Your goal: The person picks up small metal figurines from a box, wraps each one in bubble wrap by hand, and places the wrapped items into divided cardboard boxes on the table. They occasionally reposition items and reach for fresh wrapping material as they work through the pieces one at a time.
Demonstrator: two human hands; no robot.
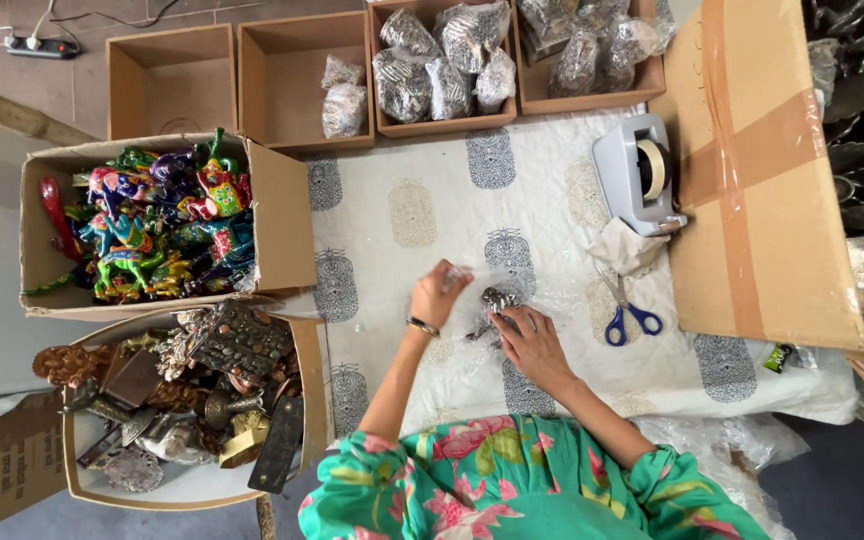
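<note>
Both hands, left hand and right hand, grasp a metal figurine mid-cloth, edges well apart.

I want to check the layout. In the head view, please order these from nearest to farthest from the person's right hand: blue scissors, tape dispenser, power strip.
From the right hand:
1. Blue scissors, on the cloth just beside that hand, toward the big box.
2. Tape dispenser, farther up the cloth, beyond the scissors.
3. Power strip, on the floor at the far top-left corner.
</note>
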